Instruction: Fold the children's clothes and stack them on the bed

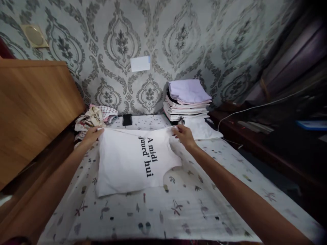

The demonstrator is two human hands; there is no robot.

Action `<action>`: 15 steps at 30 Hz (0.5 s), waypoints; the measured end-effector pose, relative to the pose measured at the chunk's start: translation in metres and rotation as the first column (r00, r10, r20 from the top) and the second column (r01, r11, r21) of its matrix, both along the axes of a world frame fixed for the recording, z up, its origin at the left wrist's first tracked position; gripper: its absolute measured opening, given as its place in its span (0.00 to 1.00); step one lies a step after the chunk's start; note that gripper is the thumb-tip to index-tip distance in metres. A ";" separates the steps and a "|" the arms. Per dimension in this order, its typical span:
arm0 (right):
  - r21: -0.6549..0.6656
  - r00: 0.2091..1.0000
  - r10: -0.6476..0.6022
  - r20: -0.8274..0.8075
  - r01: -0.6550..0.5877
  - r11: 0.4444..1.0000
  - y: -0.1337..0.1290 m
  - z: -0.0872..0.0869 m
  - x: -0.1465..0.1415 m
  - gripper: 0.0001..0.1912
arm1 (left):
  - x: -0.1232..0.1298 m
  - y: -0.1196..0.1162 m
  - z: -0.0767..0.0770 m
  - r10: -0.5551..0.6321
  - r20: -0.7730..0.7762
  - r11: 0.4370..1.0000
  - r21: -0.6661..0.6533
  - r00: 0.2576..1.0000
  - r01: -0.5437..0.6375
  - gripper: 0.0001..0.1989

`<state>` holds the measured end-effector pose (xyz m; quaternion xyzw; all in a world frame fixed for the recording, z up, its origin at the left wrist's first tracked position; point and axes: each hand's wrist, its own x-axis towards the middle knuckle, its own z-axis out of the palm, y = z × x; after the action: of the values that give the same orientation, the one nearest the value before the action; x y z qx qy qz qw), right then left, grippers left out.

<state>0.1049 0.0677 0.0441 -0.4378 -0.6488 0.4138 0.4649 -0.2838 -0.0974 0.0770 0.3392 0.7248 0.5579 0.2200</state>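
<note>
A white T-shirt [122, 163] with black lettering lies sideways, stretched between my two hands over a patterned sheet [158, 217]. My left hand [92, 134] pinches its far left corner. At the far right corner, my right hand [184, 135] grips the cloth between thumb and fingers. The far edge is pulled straight and slightly raised, while the near part rests on the sheet. One sleeve spreads out below my right hand.
Behind my right hand stands a stack of folded clothes [189, 102], lavender on top, with a folded white garment [201, 128] before it. Crumpled clothes [94, 119] and a black wallet-like object [127, 119] lie back left. A wooden cabinet [38, 112] borders the left; a white cable [260, 106] hangs right.
</note>
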 end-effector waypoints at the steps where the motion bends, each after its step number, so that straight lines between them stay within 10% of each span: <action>1: -0.055 0.997 -0.014 0.082 0.018 0.998 0.004 -0.014 -0.002 0.14 | -0.003 0.004 -0.017 0.004 0.002 0.998 -0.063 1.000 -0.003 0.14; 5: -0.057 0.919 -0.023 0.394 0.049 0.997 -0.005 -0.048 0.002 0.15 | -0.014 0.003 -0.059 -0.005 0.025 0.987 -0.160 1.000 0.009 0.12; 10: 0.060 0.737 -0.018 0.676 -0.030 0.998 -0.051 -0.055 0.024 0.14 | -0.024 -0.030 -0.077 -0.078 -0.184 0.968 -0.248 0.980 0.030 0.14; 15: -0.004 0.689 0.055 0.723 -0.075 0.997 -0.083 -0.048 0.035 0.13 | 0.007 -0.067 -0.078 -0.210 -0.754 0.971 -0.237 0.623 0.041 0.16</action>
<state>0.1399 -0.0154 -0.0040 -0.5359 -0.7996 0.2162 0.1635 -0.2766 -0.1648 -0.0009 0.5719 0.7745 0.2671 -0.0412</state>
